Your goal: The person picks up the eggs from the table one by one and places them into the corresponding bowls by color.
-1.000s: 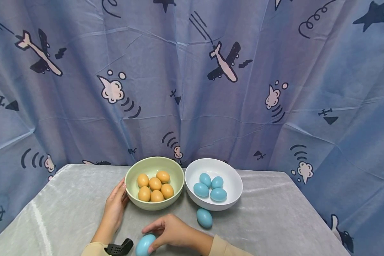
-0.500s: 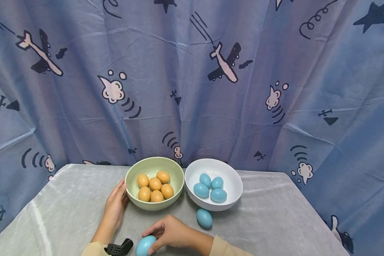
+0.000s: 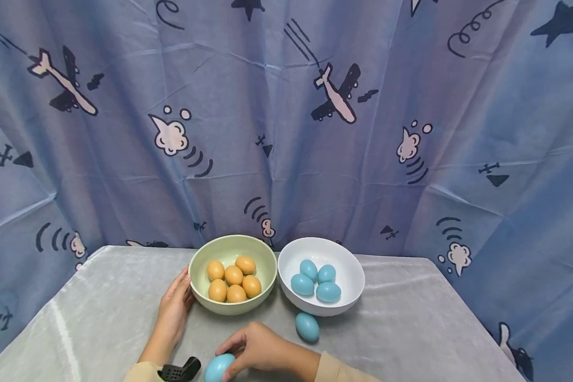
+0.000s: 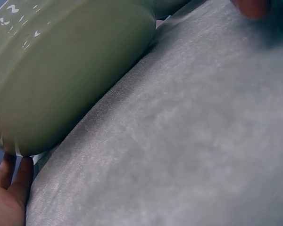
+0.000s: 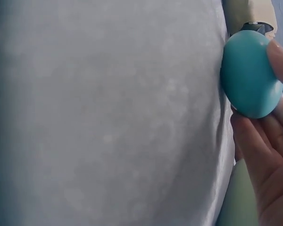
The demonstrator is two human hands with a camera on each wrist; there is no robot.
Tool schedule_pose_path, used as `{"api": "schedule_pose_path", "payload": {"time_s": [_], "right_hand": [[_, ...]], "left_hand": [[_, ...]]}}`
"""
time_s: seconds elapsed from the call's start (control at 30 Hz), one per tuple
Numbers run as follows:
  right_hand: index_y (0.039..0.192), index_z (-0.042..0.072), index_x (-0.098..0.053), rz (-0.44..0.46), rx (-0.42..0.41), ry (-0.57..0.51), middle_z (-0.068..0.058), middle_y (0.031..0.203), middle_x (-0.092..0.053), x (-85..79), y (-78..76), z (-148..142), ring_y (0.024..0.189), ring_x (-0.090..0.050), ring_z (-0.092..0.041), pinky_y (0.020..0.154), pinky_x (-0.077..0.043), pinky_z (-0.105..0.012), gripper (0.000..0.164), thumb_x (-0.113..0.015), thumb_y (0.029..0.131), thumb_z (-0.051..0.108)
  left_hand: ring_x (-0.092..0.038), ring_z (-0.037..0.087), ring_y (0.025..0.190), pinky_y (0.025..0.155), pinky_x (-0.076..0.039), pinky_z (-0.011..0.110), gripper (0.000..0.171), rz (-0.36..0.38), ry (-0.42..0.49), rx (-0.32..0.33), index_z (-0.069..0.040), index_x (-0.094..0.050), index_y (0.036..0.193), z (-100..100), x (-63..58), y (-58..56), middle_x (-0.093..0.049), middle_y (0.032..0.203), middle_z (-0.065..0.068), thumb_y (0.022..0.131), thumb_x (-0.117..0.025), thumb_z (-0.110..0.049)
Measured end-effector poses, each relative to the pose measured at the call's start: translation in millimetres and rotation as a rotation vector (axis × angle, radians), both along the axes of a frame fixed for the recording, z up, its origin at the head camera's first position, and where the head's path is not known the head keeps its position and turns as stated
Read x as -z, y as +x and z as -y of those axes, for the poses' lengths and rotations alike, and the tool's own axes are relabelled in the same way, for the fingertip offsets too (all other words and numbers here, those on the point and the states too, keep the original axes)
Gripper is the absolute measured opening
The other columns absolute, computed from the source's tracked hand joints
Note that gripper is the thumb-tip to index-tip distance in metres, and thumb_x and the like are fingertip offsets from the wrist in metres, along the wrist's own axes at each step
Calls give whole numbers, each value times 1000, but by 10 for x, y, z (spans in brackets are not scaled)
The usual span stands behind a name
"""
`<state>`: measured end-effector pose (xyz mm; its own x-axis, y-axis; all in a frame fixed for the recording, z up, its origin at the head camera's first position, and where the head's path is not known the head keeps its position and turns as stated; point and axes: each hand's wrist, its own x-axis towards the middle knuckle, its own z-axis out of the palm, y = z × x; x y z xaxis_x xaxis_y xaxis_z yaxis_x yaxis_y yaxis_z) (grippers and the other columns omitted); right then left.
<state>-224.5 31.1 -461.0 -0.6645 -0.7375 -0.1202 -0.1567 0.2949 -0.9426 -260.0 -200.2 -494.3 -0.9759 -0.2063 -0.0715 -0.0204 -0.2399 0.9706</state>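
Note:
In the head view, my left hand (image 3: pixel 173 307) rests against the left side of a light green bowl (image 3: pixel 205 297) that holds several orange eggs (image 3: pixel 233 275). The left wrist view shows its fingertips (image 4: pixel 22 172) touching the bowl's side, with the fingers fairly straight. Near the front edge of the view, my right hand (image 3: pixel 258 347) pinches a blue egg (image 3: pixel 218 368) between thumb and fingers. The right wrist view gives that blue egg (image 5: pixel 252 74) whole, thumb on one side and fingers on the other.
Touching or almost touching the green bowl, a white bowl (image 3: pixel 348 265) contains several blue eggs (image 3: pixel 302 285). One loose blue egg (image 3: pixel 307 327) lies on the grey cloth just in front of it. A patterned blue curtain (image 3: pixel 286 132) hangs behind the table.
The head view has shifted slightly, moving the whole scene a little rightward. Both hands, the bowls and the eggs otherwise keep their places, with the right hand still holding the blue egg.

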Motion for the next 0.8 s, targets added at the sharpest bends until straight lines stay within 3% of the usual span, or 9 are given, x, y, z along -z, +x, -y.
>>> {"api": "schedule_pose_path", "payload": {"time_s": [0.33, 0.53, 0.67, 0.8], "right_hand": [[104, 3, -78, -18, -13, -4, -8, 100, -78, 18, 10, -2, 87, -68, 5, 76, -54, -10, 31, -84, 74, -1], [102, 5, -79, -78, 0, 27, -5, 97, -79, -7, -1, -10, 84, -67, 8, 74, -54, -10, 30, -85, 74, 1], [101, 8, -80, -131, 27, 44, -1, 94, -79, -42, 5, 13, 84, -67, 8, 74, -53, -10, 30, -87, 72, 5], [100, 9, -80, -97, 77, 17, -1, 95, -79, -115, -6, 2, 86, -69, 3, 74, -55, -12, 29, -87, 72, 4]], "left_hand": [[-24, 22, 153, 126, -24, 41, 68, 0, 5, 2, -15, -21, 160, -20, 3, -24, -22, 166, 4, 105, -43, -47], [-23, 23, 153, 126, -24, 41, 69, -13, -1, 11, -14, -20, 160, -43, -24, -38, -21, 167, 4, 105, -43, -48], [-22, 27, 153, 126, -22, 43, 69, -30, -6, 10, -11, -19, 160, -22, -25, -15, -20, 167, 7, 105, -41, -47], [-22, 26, 153, 126, -22, 42, 69, -14, -16, 18, -12, -19, 160, -11, -21, -6, -19, 167, 6, 105, -41, -48]]}}
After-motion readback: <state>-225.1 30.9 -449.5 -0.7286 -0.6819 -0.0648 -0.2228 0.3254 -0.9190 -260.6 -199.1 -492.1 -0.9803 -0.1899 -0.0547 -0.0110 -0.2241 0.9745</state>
